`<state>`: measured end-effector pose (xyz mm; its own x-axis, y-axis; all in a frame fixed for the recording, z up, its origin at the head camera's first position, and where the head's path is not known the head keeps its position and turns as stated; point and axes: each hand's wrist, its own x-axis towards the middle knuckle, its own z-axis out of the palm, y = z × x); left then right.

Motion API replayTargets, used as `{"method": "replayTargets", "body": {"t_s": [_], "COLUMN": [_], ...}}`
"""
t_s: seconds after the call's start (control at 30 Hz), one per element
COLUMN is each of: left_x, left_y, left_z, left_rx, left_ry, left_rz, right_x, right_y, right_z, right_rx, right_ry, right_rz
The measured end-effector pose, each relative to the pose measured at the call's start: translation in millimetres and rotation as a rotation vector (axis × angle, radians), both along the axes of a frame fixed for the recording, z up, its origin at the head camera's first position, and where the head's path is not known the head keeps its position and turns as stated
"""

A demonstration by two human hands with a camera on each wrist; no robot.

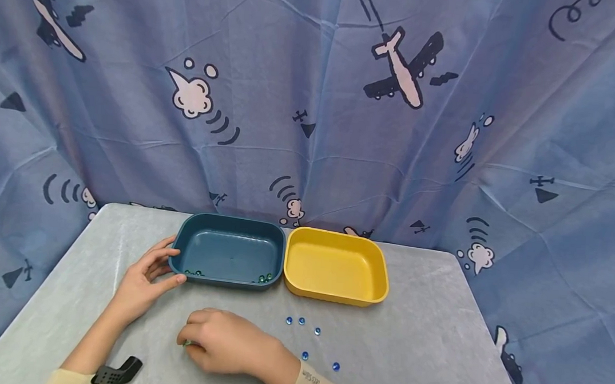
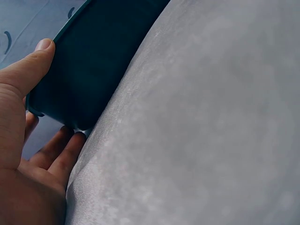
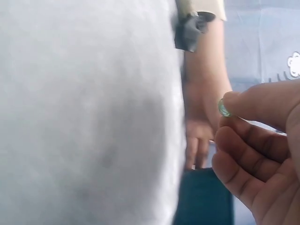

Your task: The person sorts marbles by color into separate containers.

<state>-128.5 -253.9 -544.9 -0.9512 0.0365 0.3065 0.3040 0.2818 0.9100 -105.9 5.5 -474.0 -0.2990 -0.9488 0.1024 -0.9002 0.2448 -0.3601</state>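
My left hand [image 1: 141,285] grips the near left corner of a dark teal plastic bin [image 1: 224,252]; its thumb lies along the rim and the other fingers reach round the end wall, low down in the left wrist view. Several green glass marbles [image 1: 262,279] lie inside, in the near corners. Over the table, in front of that bin, my right hand [image 1: 229,340] pinches one green glass marble [image 3: 224,108] between thumb and forefinger, the remaining fingers loosely curled. To the right of this hand several blue glass marbles [image 1: 305,356] are scattered on the table.
A yellow bin [image 1: 335,265] stands right beside the teal one, on its right. Both are near the back edge of the pale cloth-covered table [image 1: 425,334]. Behind hangs a blue curtain [image 1: 270,99] printed with planes and clouds.
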Motion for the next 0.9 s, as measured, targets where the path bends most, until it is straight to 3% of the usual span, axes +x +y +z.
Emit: {"method": "replayTargets", "body": {"t_s": [0.53,0.77,0.9], "left_x": [0.5,0.5,0.2], "left_y": [0.4,0.5,-0.4], "left_z": [2.1,2.3,0.6], "left_rx": [0.001,-0.003,-0.005], "left_ry": [-0.003,-0.007,-0.016], "left_rz": [-0.005,0.008,0.001], "right_x": [-31.1,-47.9,-58.5], "right_y": [24.2,36.2,44.5], "right_z": [33.6,38.7,36.4], "right_rx": [-0.203,-0.275,-0.305], "right_ry": [-0.071,-0.027,-0.055], "right_rz": [-0.141,-0.223,-0.276]}}
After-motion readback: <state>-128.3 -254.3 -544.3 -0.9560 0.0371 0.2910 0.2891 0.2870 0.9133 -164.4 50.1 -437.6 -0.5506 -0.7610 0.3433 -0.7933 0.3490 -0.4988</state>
